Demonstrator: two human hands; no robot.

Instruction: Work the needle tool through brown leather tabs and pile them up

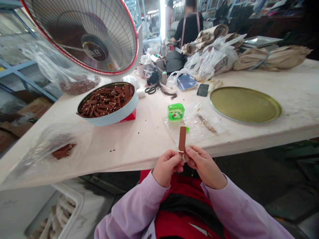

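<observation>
Between my two hands, at the table's front edge, a brown leather strap (182, 136) stands upright with a small metal ring at its lower end. My left hand (167, 166) pinches it low down near the ring. From the other side, the fingers of my right hand (203, 163) are closed on the same lower end. Just beyond the strap sits a green plastic box (175, 112) on a clear plastic sheet. A round tin (112, 114) at the left is heaped with many similar brown straps with metal rings (107, 99).
A large fan (94, 49) stands behind the tin. A plastic bag with straps (63, 151) lies front left. A round gold lid (245, 104), scissors (151, 89), a phone (203, 89) and a knife-like tool (206, 123) lie about. A person (189, 26) is at the back.
</observation>
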